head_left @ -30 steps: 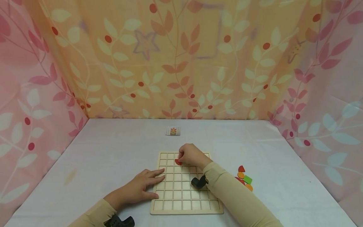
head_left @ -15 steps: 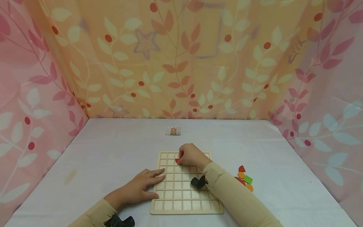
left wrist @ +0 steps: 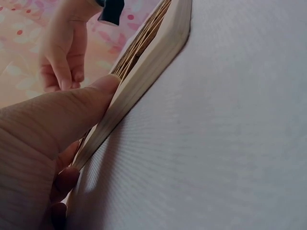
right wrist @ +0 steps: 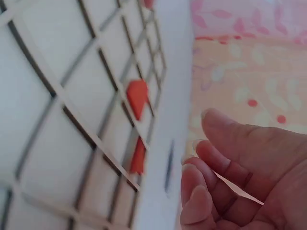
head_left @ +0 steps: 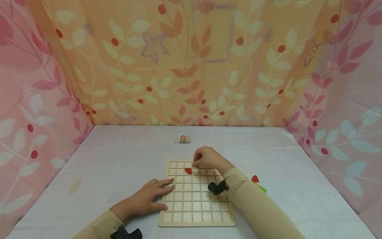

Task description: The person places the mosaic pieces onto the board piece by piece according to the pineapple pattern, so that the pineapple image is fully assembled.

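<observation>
A red quarter-round piece [head_left: 188,171] lies in a cell near the far edge of the wooden grid board [head_left: 197,224]. Just right of it, my right hand [head_left: 211,159] hovers over the far rim; in the right wrist view its fingers [right wrist: 192,211] are loosely bent and hold nothing. That view also shows the red piece [right wrist: 137,97] with another red shape below it, perhaps a reflection. My left hand [head_left: 144,197] rests with spread fingers on the board's left edge. The left wrist view has the thumb [left wrist: 62,112] against the board's side [left wrist: 144,76].
Right of the board lie a red piece [head_left: 255,179] and a green piece [head_left: 262,189], with an orange one partly behind the right sleeve. A small patterned card [head_left: 182,138] lies beyond the board. Patterned curtains stand behind and on both sides.
My right hand has let go of the red piece and moved right and slightly away, uncovering it. The sleeve now hides some loose pieces. My left hand stays still.
</observation>
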Available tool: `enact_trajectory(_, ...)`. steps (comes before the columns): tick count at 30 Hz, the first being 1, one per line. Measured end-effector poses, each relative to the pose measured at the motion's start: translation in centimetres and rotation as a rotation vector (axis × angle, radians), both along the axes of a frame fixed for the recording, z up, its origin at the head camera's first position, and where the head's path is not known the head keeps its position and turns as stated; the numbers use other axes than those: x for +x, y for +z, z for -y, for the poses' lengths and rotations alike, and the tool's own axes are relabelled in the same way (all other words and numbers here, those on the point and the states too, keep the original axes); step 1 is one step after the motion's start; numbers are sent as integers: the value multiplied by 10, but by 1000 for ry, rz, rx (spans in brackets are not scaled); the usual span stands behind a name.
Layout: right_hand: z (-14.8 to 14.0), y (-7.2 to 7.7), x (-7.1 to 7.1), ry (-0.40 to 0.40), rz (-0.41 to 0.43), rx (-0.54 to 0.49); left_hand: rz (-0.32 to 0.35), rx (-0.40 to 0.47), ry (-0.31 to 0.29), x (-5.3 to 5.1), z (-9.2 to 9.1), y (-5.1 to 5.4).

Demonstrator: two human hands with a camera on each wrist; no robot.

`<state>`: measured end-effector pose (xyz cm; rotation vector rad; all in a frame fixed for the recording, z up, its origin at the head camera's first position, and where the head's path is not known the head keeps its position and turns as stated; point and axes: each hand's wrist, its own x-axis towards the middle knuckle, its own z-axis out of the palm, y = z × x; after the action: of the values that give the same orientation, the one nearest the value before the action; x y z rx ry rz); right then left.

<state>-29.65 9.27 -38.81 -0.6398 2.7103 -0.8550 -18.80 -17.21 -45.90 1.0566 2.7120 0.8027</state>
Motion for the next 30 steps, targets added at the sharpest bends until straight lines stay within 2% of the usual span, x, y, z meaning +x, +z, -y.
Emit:
enact_trajectory(6, -24, 14, 0, -35, 15, -24, 10, -8, 10, 1, 0, 0)
enact_trajectory(12, -56, 21, 5, -45, 24, -78, 9, -11, 11, 1, -1, 2)
enact_trajectory(20, -96, 16, 13, -102, 54, -34, -12, -9, -4, 1, 0, 0)
enact_trajectory(30, -126, 6, 31, -153, 102, 40, 8, -20, 9, 0, 0, -2)
